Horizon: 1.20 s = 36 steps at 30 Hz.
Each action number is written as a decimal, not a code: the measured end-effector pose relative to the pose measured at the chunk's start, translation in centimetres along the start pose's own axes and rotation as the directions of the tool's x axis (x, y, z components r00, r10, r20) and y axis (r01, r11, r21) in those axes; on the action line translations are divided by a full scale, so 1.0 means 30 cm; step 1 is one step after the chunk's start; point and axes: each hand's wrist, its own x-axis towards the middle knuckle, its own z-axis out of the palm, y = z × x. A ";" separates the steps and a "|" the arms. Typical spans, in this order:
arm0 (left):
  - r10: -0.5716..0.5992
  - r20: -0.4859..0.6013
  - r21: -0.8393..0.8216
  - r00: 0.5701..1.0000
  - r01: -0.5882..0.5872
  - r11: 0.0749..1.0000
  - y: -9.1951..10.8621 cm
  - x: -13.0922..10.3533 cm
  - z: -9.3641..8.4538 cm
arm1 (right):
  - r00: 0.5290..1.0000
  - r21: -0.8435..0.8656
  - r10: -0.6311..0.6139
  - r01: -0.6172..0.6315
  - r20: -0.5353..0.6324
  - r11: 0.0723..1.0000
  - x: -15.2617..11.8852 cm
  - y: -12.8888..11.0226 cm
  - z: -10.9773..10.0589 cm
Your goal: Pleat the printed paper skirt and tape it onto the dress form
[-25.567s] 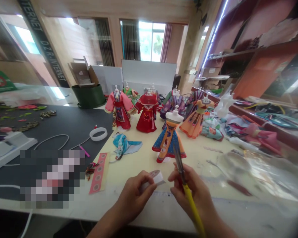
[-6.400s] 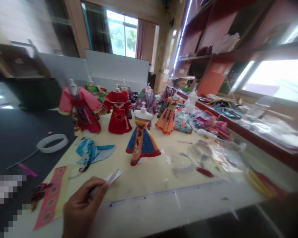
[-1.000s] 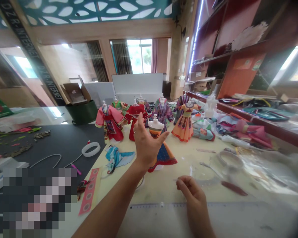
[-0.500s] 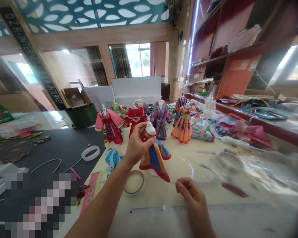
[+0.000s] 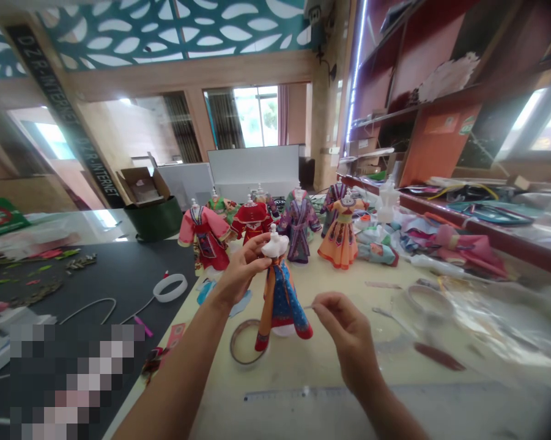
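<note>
My left hand (image 5: 241, 272) is closed around the upper part of a small white doll mannequin (image 5: 275, 245), held upright over the table. From its waist hangs a doll skirt (image 5: 284, 293) with blue, orange and red panels. Just right of the skirt's lower part, my right hand (image 5: 346, 330) pinches thumb and fingers together. A tiny thin piece pokes out from the pinch towards the skirt; its kind cannot be made out. Below the skirt's left side lies a roll of tape (image 5: 233, 349), partly overlapped by the hem.
Behind stand several dressed mannequins, among them one in pink (image 5: 206, 235) and one in orange (image 5: 342, 235). A clear ruler (image 5: 312, 393) lies near the front. To the right are a brown-handled tool (image 5: 439, 356), another tape roll (image 5: 431, 299) and heaped fabric (image 5: 463, 247).
My right hand has risen and moved left to the skirt's side. The mannequin has turned and now stands more upright, its blue panel facing forward and its white shoulders more exposed.
</note>
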 end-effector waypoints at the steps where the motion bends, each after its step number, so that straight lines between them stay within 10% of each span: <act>1: -0.004 0.006 -0.011 1.000 0.004 1.000 -0.001 0.000 0.000 | 1.000 0.010 -0.023 0.023 0.017 1.000 0.015 0.001 0.011; 36: 0.016 -0.015 0.030 1.000 -0.015 0.999 -0.097 -0.053 0.017 | 0.980 -0.055 -0.193 0.190 -0.043 0.980 0.181 0.028 0.160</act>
